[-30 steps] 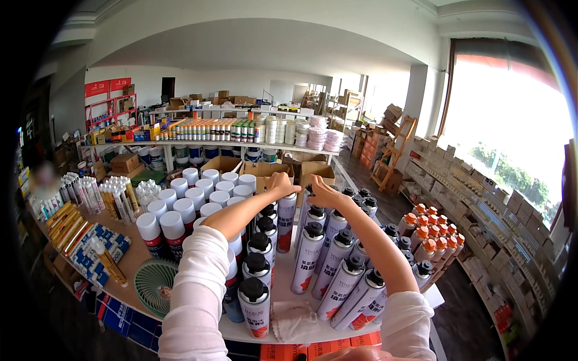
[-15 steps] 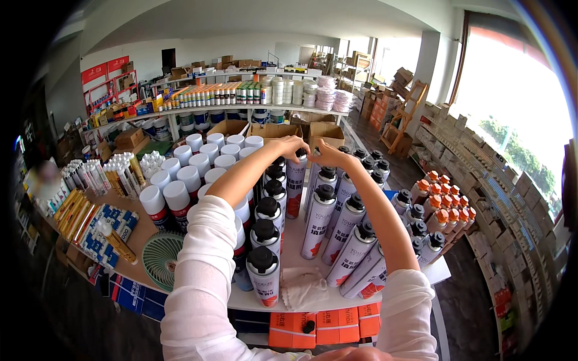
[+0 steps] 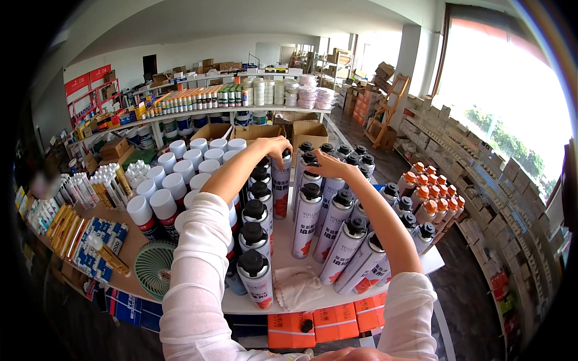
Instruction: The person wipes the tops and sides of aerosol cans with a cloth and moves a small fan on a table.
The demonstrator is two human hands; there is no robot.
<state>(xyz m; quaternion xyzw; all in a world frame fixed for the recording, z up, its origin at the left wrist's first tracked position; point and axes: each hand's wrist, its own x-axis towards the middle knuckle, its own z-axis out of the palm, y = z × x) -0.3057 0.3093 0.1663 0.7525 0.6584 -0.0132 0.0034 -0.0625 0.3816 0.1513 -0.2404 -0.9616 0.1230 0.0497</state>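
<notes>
My left hand has its fingers curled over the black top of a white-and-red spray can at the far end of the left column of cans. My right hand is open, fingertips at the tops of neighbouring cans in the right group; whether they touch is hard to tell. Between the two groups, a crumpled pale cloth lies on the table. Left of the columns stand several white-capped cans.
A green fan sits at the left. Orange-capped cans stand right. Cardboard boxes and a loaded shelf lie behind. A wooden ladder stands back right; orange boxes are below the table's front edge.
My hands have drawn apart: the left stays at the far can's top, the right has shifted right and down to the neighbouring cans. The view has shifted slightly.
</notes>
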